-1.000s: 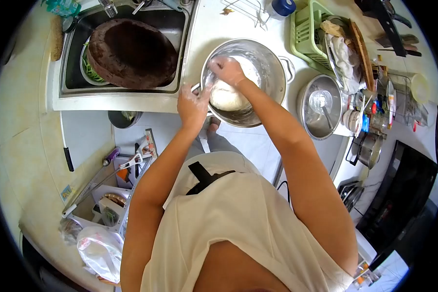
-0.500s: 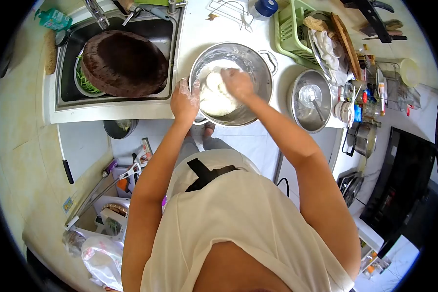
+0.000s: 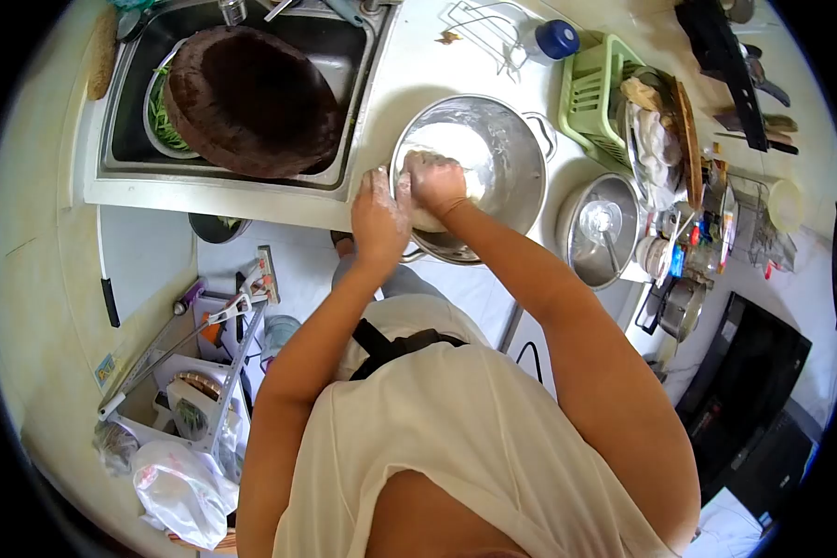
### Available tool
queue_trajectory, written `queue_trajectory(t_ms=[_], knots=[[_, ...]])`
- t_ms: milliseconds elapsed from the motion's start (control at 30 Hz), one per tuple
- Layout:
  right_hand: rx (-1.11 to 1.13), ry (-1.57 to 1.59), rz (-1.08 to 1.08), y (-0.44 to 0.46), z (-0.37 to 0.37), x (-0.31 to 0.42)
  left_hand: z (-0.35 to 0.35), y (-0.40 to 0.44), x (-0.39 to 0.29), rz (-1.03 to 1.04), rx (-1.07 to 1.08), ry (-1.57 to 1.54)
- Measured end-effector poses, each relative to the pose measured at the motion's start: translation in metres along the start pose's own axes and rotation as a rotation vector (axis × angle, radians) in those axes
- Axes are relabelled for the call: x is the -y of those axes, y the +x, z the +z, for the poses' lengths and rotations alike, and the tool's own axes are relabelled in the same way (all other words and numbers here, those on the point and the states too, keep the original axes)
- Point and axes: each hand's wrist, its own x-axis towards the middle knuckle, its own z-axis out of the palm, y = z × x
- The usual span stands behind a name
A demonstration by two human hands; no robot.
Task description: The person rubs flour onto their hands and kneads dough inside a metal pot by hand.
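Note:
A steel pot (image 3: 521, 200) with a loop handle on each side stands on the white counter, its inner wall smeared with flour. White dough (image 3: 427, 221) lies in its left half, partly covered by my hands and forearm. My left hand (image 3: 378, 216), dusted with flour, grips the pot's left rim. Inside the pot, my right hand (image 3: 435, 181) is closed, with its fingers curled into the dough close beside the left hand. The fingertips of the right hand are hidden.
Left is a sink (image 3: 363, 102) holding a large dark round board (image 3: 251, 102) over a bowl of greens (image 3: 163, 116). To the right stand a steel bowl (image 3: 577, 242) with a ladle-like utensil, a green dish rack (image 3: 593, 93) and a blue-capped jar (image 3: 556, 40).
My right hand has moved left and down across the dough, closer to my left hand. The left hand stays at the rim. The whole view has shifted and tilted somewhat.

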Motion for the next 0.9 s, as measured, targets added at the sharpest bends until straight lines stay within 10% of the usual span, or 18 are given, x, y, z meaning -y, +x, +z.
queue_trajectory(t_ms=[233, 367, 400, 467, 533, 633, 733, 900], knots=[[-0.003, 0.071, 0.221, 0.027, -0.005, -0.016, 0.000, -0.004, -0.003, 0.000, -0.006, 0.000], [0.190, 0.314, 0.805, 0.033, 0.006, -0.029, 0.005, -0.004, 0.003, 0.009, -0.022, 0.037], [0.053, 0.155, 0.517, 0.028, 0.008, -0.040, 0.005, -0.003, 0.004, 0.024, -0.018, 0.031], [0.089, 0.464, 0.692, 0.041, 0.016, -0.045, 0.005, -0.001, 0.005, 0.031, -0.010, 0.029], [0.474, 0.430, 0.584, 0.053, 0.013, -0.045, 0.006, -0.002, 0.004, 0.044, -0.021, 0.025], [0.360, 0.295, -0.002, 0.042, 0.014, -0.034, 0.004, -0.002, 0.003, 0.056, -0.039, 0.022], [0.819, 0.457, 0.095, 0.061, -0.058, -0.017, 0.004, -0.002, 0.006, 0.030, 0.000, 0.011], [0.427, 0.216, 0.265, 0.000, -0.099, 0.011, 0.009, -0.001, 0.014, 0.084, -0.055, 0.088]])
